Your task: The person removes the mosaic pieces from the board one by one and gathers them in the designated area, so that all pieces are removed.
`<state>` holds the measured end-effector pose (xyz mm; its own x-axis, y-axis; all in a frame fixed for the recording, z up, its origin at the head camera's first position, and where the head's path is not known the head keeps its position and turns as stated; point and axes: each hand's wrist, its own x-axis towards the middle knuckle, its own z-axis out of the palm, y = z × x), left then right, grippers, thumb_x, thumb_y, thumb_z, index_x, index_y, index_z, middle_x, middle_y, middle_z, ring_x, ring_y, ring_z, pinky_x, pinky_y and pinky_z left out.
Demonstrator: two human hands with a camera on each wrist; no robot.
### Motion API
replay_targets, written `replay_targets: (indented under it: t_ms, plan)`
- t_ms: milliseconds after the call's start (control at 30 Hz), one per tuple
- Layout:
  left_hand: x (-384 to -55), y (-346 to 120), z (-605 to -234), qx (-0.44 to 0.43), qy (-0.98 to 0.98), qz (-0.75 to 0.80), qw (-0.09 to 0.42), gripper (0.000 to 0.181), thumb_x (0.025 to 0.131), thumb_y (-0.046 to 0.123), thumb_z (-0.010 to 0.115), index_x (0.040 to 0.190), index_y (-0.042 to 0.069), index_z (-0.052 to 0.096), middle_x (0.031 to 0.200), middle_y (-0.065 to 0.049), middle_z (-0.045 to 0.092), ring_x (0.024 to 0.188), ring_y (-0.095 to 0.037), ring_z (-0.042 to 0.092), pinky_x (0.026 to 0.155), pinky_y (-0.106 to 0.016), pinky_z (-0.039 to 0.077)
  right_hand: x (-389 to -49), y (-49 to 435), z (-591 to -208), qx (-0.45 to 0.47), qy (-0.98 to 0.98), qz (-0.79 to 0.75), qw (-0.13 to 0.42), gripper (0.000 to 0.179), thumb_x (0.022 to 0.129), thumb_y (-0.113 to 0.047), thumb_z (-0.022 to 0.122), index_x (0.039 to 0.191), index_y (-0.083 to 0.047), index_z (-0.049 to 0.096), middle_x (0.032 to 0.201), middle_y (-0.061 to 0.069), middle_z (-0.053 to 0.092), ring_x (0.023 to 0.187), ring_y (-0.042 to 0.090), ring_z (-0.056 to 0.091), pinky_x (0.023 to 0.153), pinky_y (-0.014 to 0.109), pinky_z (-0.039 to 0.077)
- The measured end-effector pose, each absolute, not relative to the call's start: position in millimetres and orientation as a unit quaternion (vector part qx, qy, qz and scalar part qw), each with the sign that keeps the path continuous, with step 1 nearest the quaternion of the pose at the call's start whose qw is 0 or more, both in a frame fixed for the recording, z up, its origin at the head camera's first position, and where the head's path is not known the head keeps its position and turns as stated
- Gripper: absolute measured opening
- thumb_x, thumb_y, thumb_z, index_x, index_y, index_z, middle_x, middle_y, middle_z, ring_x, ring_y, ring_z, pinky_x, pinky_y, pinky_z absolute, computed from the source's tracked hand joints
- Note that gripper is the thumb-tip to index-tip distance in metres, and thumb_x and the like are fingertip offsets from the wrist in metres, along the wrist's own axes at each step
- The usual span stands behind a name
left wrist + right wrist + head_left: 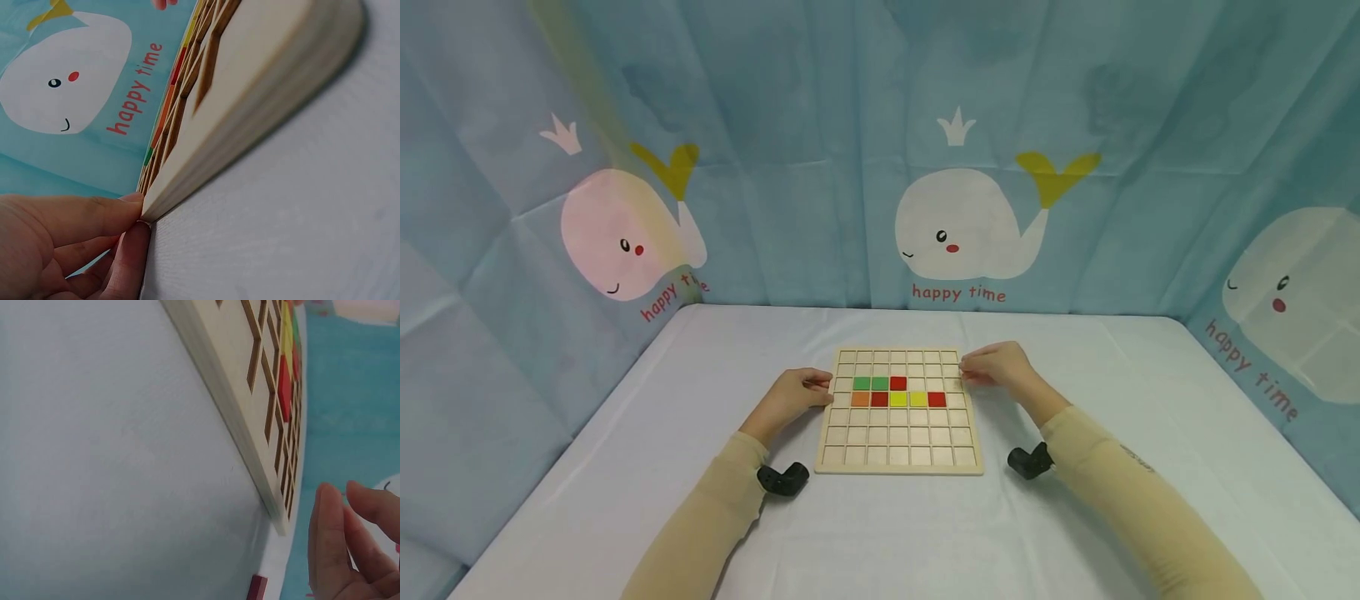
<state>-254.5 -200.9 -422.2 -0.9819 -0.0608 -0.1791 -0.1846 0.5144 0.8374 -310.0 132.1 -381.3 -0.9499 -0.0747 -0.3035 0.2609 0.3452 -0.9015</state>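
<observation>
A square wooden grid board (898, 468) lies on the table, with coloured square tiles in two of its rows. The upper row shows two green tiles (871, 383) and a red tile (898, 383); below are orange, red and yellow ones. At the board's left edge, my left hand (792, 396) pinches the rim between thumb and finger, as the left wrist view (69, 244) also shows. Beside the right edge is my right hand (996, 364). In the right wrist view its thumb and fingers (330, 537) stand slightly apart, with nothing between them.
A small dark red block (256, 587) lies on the white-covered table beyond the board, seen only in the right wrist view. Blue curtains (820, 242) with printed whales rise behind the table and at both sides. Black wrist mounts (783, 479) sit on both forearms.
</observation>
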Motion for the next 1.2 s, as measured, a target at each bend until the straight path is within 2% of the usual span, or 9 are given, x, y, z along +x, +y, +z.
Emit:
replay_targets:
  t_ms: [233,500,700,933,1200]
  plan:
    - [-254.4,-200.6,-422.7,-0.07,0.869,0.487,0.062,0.044,0.088,0.006,0.072,0.13,-0.002,0.061,0.116,-0.016,0.068,0.097,-0.02,0.064,0.079,-0.025,0.052,-311.0,116.0,-383.8,0.045,0.797,-0.58,0.161,0.031,0.094,-0.01,0.067,0.116,0.012,0.066,0.098,0.016,0.076,0.071,0.007,0.071,0.072,0.025,0.059]
    - [-254.6,-200.8,-423.8,-0.07,0.869,0.486,0.061,0.044,0.088,0.006,0.072,0.13,-0.001,0.062,0.115,-0.015,0.068,0.097,-0.02,0.063,0.079,-0.025,0.052,-310.0,100.5,-385.0,0.051,0.793,-0.583,0.171,0.031,0.093,-0.009,0.069,0.116,0.01,0.067,0.093,0.01,0.076,0.07,0.01,0.072,0.075,0.028,0.06]
    - [-254.5,-202.1,-425.0,-0.066,0.869,0.487,0.062,0.045,0.088,0.007,0.072,0.131,-0.001,0.061,0.117,-0.015,0.067,0.099,-0.02,0.063,0.081,-0.027,0.052,-310.4,91.7,-386.3,0.049,0.785,-0.592,0.177,0.031,0.091,-0.008,0.07,0.115,0.011,0.067,0.091,0.012,0.075,0.066,0.009,0.071,0.072,0.028,0.06]
    - [-256.6,-201.7,-427.2,-0.068,0.868,0.489,0.06,0.045,0.087,0.006,0.072,0.13,-0.001,0.062,0.115,-0.015,0.067,0.097,-0.02,0.063,0.08,-0.026,0.052,-310.1,84.4,-389.0,0.04,0.78,-0.597,0.183,0.027,0.093,-0.009,0.068,0.112,0.011,0.068,0.097,0.016,0.076,0.07,0.011,0.072,0.073,0.027,0.06]
    - [-255.7,-201.9,-424.2,-0.072,0.866,0.49,0.066,0.045,0.088,0.007,0.072,0.132,0.0,0.061,0.117,-0.015,0.067,0.099,-0.02,0.063,0.081,-0.027,0.052,-310.7,73.6,-387.9,0.054,0.764,-0.612,0.198,0.023,0.089,-0.005,0.072,0.107,0.01,0.069,0.086,0.011,0.075,0.065,0.012,0.07,0.067,0.026,0.059]
